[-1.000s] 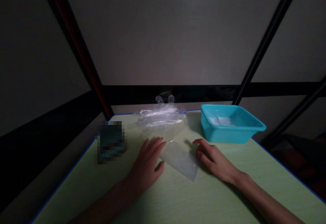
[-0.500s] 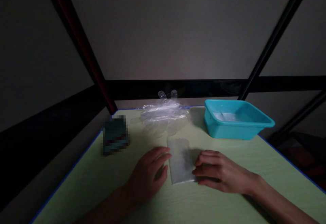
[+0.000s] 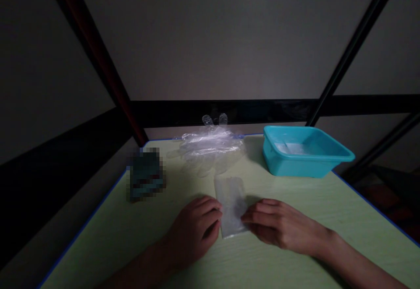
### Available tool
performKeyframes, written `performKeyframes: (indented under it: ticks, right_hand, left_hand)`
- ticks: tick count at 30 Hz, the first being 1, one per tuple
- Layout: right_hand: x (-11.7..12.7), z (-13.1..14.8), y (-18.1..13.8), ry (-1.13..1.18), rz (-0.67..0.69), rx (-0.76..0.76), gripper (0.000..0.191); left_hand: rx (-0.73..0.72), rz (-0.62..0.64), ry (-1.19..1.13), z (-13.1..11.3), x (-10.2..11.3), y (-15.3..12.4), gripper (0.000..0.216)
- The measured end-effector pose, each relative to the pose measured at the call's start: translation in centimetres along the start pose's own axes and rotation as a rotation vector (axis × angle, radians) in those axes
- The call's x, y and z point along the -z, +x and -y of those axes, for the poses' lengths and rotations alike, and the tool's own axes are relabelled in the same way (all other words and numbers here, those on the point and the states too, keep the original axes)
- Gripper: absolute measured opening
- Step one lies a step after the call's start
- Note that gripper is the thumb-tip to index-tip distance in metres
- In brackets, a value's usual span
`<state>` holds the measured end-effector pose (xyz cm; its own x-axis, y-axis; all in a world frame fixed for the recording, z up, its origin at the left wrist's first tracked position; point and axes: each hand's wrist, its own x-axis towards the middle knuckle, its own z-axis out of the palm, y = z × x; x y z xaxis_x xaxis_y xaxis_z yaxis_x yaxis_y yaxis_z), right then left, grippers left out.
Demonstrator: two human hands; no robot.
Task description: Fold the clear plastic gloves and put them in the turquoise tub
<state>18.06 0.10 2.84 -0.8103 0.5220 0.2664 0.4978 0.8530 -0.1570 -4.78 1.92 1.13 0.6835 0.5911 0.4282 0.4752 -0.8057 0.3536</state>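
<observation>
A flat, rectangular clear plastic bag (image 3: 231, 199) lies on the table between my hands; whether anything is inside cannot be made out. At its left edge, my left hand (image 3: 198, 225) has thumb and fingers drawn together, the tips touching the edge. My right hand (image 3: 271, 223) rests from the other side, its closed fingertips on the bag's right edge and lower right part. Just beyond the bag is a loose pile of clear disposable plastic gloves (image 3: 211, 144), some fingers sticking up at the back.
A turquoise plastic basin (image 3: 302, 166) stands at the back right, with some clear plastic inside. On the left sits a dark, pixelated object (image 3: 146, 175). The pale green table (image 3: 108, 241) has a blue edge and meets a grey wall (image 3: 223, 39) at the back.
My left fingers have closed together at the bag's left edge. My right hand has shifted slightly left, further onto the bag. The bag stays nearly in place.
</observation>
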Motion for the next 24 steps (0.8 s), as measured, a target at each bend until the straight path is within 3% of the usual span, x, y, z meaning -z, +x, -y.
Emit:
performKeyframes:
  ticks: [7,11,24]
  right_hand:
    - [-0.1,-0.3,0.0,-0.003,-0.070,0.092,0.015]
    - [0.2,-0.4,-0.1,0.037,-0.016,0.026,0.017]
    - [1.0,-0.3,-0.2,0.017,0.048,0.085,0.019]
  left_hand:
    - [0.026,0.004,-0.007,-0.4,0.3,-0.1,0.030]
    - [-0.011,0.015,0.009,-0.4,0.5,-0.1,0.036]
    - [-0.068,0.062,0.058,-0.3,0.7,-0.1,0.034]
